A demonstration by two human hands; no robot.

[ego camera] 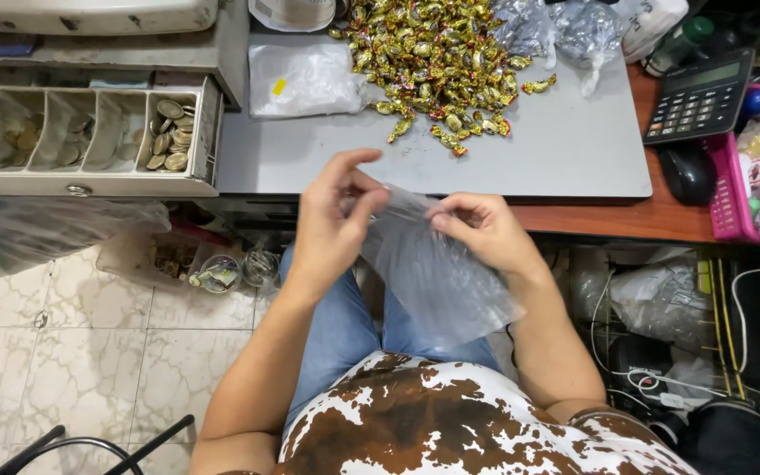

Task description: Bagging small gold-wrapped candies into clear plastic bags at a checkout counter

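A small clear plastic bag hangs over my lap, below the desk's front edge. My left hand pinches its top left corner between thumb and fingers. My right hand grips the top right edge of the same bag. The bag looks empty and hangs slack between the two hands. A heap of gold-wrapped candies lies on the grey board at the back of the desk, beyond both hands.
An open coin drawer with several compartments stands at the left. A flat clear bag lies beside the candies. A black calculator, a mouse and a pink basket sit at right. Jars and cables lie under the desk.
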